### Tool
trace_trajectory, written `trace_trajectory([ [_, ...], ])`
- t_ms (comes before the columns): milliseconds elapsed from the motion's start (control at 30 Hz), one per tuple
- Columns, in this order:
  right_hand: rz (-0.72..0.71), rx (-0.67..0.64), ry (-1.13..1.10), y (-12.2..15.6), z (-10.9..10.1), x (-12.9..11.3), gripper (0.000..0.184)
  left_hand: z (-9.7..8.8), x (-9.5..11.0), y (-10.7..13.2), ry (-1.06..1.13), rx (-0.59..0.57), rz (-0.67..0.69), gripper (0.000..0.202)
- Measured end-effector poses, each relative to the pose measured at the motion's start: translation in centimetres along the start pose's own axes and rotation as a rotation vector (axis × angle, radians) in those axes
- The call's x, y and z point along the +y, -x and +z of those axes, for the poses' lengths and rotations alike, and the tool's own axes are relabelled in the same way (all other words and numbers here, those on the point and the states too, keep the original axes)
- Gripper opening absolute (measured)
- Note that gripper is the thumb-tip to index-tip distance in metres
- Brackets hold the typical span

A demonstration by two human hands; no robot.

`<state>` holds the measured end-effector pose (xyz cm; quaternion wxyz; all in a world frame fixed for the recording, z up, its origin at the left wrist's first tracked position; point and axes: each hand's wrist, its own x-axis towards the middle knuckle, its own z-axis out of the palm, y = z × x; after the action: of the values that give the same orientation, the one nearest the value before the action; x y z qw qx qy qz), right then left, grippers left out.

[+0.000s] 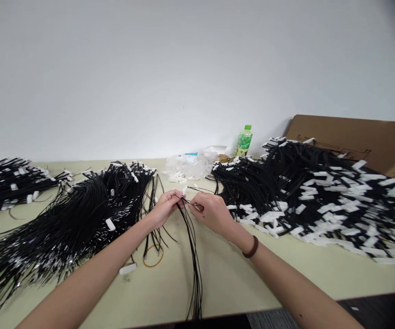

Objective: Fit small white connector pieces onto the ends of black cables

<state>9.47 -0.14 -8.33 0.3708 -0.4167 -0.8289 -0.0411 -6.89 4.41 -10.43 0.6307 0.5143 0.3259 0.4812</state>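
Two hands at one black cord bunch, one bottle, one wristband

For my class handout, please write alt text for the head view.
A person's left hand holds thin black wires over a table, the right hand close beside it. Wire piles lie on both sides; behind are a plastic bag, a green bottle and cardboard.

Pale table, heaped black cords, clear plastic bag, bottle
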Motion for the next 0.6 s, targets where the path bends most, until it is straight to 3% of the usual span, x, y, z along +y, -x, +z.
trace_trajectory([
  [600, -0.021, -0.007, 0.004, -0.07, -0.16, -0.11, 0.014, -0.16, 0.02, -0.05, -0.012, -0.009, 0.002, 0.018],
])
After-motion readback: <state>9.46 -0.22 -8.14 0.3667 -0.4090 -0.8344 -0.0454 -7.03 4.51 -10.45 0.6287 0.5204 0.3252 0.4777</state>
